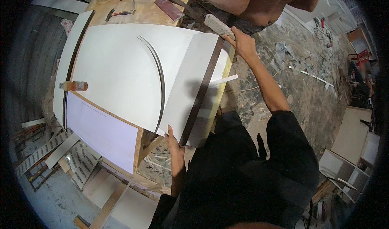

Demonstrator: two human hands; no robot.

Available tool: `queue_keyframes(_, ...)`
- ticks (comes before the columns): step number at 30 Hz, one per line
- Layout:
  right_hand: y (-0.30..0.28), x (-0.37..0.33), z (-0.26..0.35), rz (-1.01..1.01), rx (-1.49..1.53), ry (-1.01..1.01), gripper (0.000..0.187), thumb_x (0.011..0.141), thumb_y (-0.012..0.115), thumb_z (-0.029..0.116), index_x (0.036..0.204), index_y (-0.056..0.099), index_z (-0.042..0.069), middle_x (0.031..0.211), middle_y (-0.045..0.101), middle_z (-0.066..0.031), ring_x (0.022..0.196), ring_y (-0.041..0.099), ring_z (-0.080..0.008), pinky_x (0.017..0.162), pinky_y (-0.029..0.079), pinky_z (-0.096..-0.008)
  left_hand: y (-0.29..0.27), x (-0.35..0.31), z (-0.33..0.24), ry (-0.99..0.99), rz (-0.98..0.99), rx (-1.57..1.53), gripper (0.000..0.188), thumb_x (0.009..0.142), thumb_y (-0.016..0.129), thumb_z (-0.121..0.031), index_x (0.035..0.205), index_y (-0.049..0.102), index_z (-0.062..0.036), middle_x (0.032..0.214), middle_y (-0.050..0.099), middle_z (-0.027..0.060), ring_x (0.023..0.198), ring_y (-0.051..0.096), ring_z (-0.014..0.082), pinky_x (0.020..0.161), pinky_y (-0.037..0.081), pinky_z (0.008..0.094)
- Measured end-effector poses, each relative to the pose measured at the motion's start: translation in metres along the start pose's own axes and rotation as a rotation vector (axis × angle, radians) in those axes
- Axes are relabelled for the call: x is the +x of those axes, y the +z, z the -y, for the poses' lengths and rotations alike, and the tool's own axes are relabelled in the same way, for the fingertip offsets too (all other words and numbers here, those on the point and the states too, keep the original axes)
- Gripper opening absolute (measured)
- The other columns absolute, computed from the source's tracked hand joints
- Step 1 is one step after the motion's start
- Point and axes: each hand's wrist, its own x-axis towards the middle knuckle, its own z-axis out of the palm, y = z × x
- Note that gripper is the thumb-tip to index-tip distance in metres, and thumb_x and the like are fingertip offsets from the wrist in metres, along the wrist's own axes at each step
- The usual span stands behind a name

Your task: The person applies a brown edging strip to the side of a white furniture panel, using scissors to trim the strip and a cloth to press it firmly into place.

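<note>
A pale grey board (184, 77) with a dark brown strip (201, 92) along its edge lies across the large white panel (117, 62) in front of me. My left hand (175, 146) grips its near left end, fingers partly hidden under it. At the far right end my right hand (244, 45) is closed around the board's corner. A rough whitish block (219, 25) touches or nearly touches my right fingers; I cannot tell which. A thin curved dark strip (159, 73) rests on the white panel. A narrow white strip (223, 80) sticks out past the board's edge.
Across from me a person (265, 4) bends over dark strips. A hammer (120, 13) and a dark red block (169, 9) lie on the wooden table (139, 4). An orange drink bottle (73, 86) sits at the left. Plastic scraps (283, 56) litter the floor.
</note>
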Motion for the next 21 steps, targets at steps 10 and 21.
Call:
queue_keyframes(10,-0.014,-0.084,0.063,0.192,0.007,0.014,0.063,0.087,0.051,0.063,0.123,0.06,0.013,0.078,0.068,-0.0166,0.07,0.066,-0.0373,0.061,0.052,-0.0456,-0.002,-0.014,0.013,0.015,0.122,-0.011,0.073,0.09,0.062,-0.041,0.139,0.031,0.0037,0.129,0.048,0.0219,0.11,0.055,0.0352,0.084,0.054,0.0478)
queue_keyframes(21,-0.057,-0.278,0.2,0.459,0.11,-0.437,0.036,0.086,0.06,0.048,0.095,0.052,0.014,0.086,0.058,-0.0066,0.071,0.064,-0.0269,0.059,0.053,-0.0405,-0.023,0.043,0.052,0.018,0.395,-0.221,0.046,0.096,0.052,-0.032,0.128,0.045,0.0005,0.12,0.054,0.0171,0.105,0.057,0.0331,0.084,0.051,0.0471)
